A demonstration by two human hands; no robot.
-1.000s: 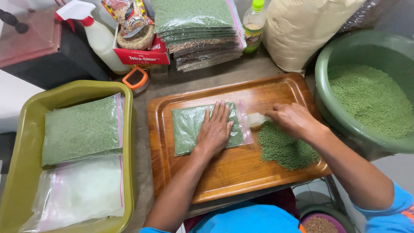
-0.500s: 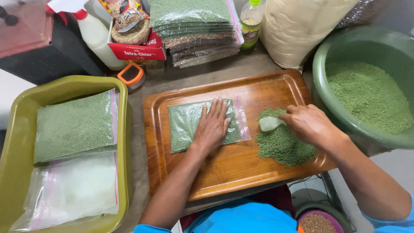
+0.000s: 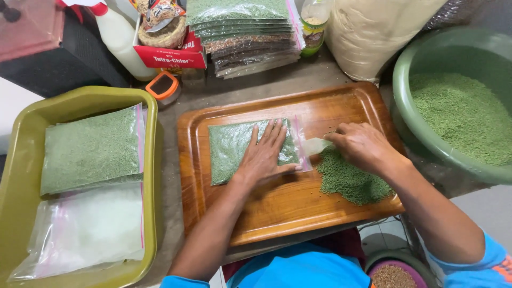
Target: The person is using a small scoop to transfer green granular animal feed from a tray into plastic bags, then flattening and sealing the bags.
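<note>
1. Head view: left hand (image 3: 265, 157) lies flat, fingers spread, pressing a clear bag of green granules (image 3: 240, 149) on the wooden tray (image 3: 277, 213).
2. Right hand (image 3: 362, 146) is curled around a pale scoop (image 3: 318, 145) at the bag's mouth, above a loose granule pile (image 3: 349, 181).
3. A green basin (image 3: 426, 144) stands right, an olive tub (image 3: 152, 176) left.

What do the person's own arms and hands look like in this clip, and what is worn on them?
Both forearms are bare. The left hand and right hand wear no gloves, and no rings or watch show. Bright blue short sleeves cover the upper arms; the right sleeve carries an orange mark at its edge. The left sleeve is barely in frame.
</note>
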